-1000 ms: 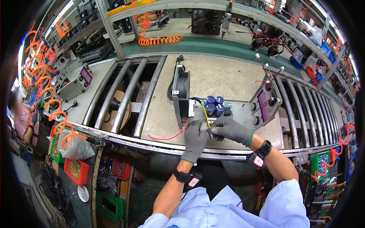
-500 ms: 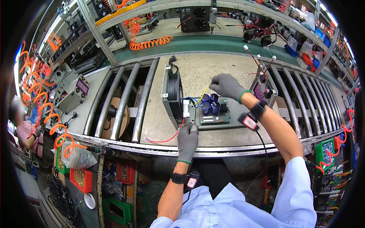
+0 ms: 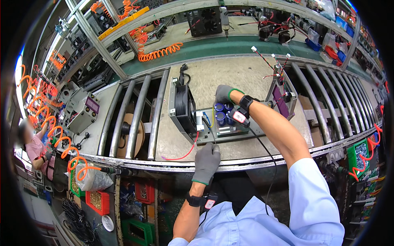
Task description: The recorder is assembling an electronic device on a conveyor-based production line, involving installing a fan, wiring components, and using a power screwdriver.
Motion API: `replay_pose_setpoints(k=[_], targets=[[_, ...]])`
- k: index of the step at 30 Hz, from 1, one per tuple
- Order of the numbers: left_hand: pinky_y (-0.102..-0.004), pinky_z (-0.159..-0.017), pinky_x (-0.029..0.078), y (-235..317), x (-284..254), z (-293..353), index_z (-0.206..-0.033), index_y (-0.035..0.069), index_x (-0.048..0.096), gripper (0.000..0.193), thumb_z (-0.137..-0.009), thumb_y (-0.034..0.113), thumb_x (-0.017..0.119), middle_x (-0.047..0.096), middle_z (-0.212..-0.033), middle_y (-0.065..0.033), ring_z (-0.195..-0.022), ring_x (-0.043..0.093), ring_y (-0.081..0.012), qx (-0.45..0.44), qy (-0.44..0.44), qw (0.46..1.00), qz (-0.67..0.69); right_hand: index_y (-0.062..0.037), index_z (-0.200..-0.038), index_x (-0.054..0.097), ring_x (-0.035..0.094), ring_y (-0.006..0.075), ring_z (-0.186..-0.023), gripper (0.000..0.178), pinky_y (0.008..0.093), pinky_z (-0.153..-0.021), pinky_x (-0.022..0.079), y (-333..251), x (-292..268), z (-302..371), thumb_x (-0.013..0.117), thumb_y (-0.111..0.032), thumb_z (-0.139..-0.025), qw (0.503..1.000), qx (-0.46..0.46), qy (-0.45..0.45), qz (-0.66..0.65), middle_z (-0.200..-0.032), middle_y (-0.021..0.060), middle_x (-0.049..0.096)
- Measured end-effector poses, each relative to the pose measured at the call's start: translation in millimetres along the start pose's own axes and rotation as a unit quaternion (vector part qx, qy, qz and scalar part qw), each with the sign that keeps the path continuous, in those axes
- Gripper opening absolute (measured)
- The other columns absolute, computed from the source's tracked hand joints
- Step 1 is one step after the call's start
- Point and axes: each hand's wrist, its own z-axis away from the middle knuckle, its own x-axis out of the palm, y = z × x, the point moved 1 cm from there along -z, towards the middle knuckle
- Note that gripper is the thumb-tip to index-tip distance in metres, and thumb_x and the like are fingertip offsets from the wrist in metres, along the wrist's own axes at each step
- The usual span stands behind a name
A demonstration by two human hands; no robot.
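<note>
My left hand (image 3: 207,162), in a grey glove, is at the front edge of the metal chassis (image 3: 201,140), its fingertips pinched on a black wire. My right hand (image 3: 225,94), gloved too, is curled just beyond the purple capacitors (image 3: 220,114). A yellow wire (image 3: 212,117) rises toward its fingers, which are partly hidden. The capacitors stand on a green circuit board (image 3: 232,130). A black fan (image 3: 183,104) is upright at the chassis's left end, beside a white connector (image 3: 200,119). A red wire (image 3: 182,157) trails over the front left. At the right end stands a purple-faced panel (image 3: 281,102).
Metal rollers (image 3: 139,115) flank the worktop (image 3: 242,74) on both sides. Another unit (image 3: 84,112) sits at the left. Orange coiled hoses (image 3: 160,52) hang around, and a power driver (image 3: 224,20) hangs overhead. Below are bins of screws (image 3: 97,201). A person (image 3: 37,147) is at far left.
My right hand has moved left and toward me, over the far side of the capacitors, and the yellow wire has swung left. My left hand stays at the front edge. The view has shifted slightly.
</note>
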Motion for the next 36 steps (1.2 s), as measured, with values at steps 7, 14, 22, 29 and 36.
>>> replay_pose_setpoints(k=[7,14,22,29,36], targets=[[-0.0265,-0.057,0.044,7.5,11.7,-12.5,-0.102,-0.001,0.075,0.027,-0.095,0.026,0.072,0.067,-0.077,0.0015,-0.063,0.056,-0.0064,-0.114,-0.112,0.956,0.248,-0.0037,-0.100,0.079,0.074,0.0350,-0.083,0.035,0.0429,-0.080,0.058,-2.3,-7.7,66.4,0.073,-0.034,-0.085,0.952,-0.063,0.272,-0.125,-0.094,0.0185,0.078],[-0.0197,-0.045,0.032,11.5,10.0,-13.1,-0.104,0.005,0.074,0.023,-0.097,0.026,0.074,0.056,-0.069,0.0061,-0.052,0.045,-0.0017,-0.212,-0.151,0.896,0.360,0.0012,-0.091,0.076,0.072,0.0308,-0.077,0.042,0.0431,-0.074,0.055,-19.9,25.6,215.9,0.070,-0.040,-0.089,0.964,-0.085,0.010,-0.251,-0.083,0.0207,0.074],[-0.0182,-0.043,0.032,7.4,11.5,-18.0,-0.108,0.000,0.072,0.019,-0.100,0.017,0.071,0.057,-0.071,0.0047,-0.053,0.046,-0.0013,-0.237,-0.176,0.856,0.424,-0.0032,-0.075,0.074,0.044,0.0071,-0.054,0.041,0.0279,-0.051,0.035,-18.4,76.0,226.8,0.081,-0.041,-0.090,0.869,-0.012,-0.103,-0.484,-0.059,-0.0009,0.059],[-0.0184,-0.044,0.031,0.3,18.9,-20.3,-0.109,-0.001,0.071,0.018,-0.102,0.015,0.068,0.058,-0.072,0.0035,-0.053,0.045,-0.0021,-0.227,-0.190,0.823,0.485,-0.0046,-0.081,0.074,0.047,0.0046,-0.055,0.035,0.0249,-0.049,0.036,-18.8,81.3,233.0,0.077,-0.036,-0.096,0.821,-0.021,-0.140,-0.553,-0.067,-0.0027,0.063],[-0.0298,-0.055,0.048,3.5,15.9,-27.4,-0.117,0.003,0.069,0.021,-0.097,0.011,0.067,0.062,-0.081,-0.0050,-0.066,0.061,-0.0162,-0.059,-0.062,0.975,0.207,-0.0043,-0.083,0.075,0.054,0.0072,-0.060,0.033,0.0249,-0.056,0.045,-14.8,79.3,234.2,0.073,-0.034,-0.097,0.842,-0.026,-0.146,-0.518,-0.070,-0.0005,0.065]])
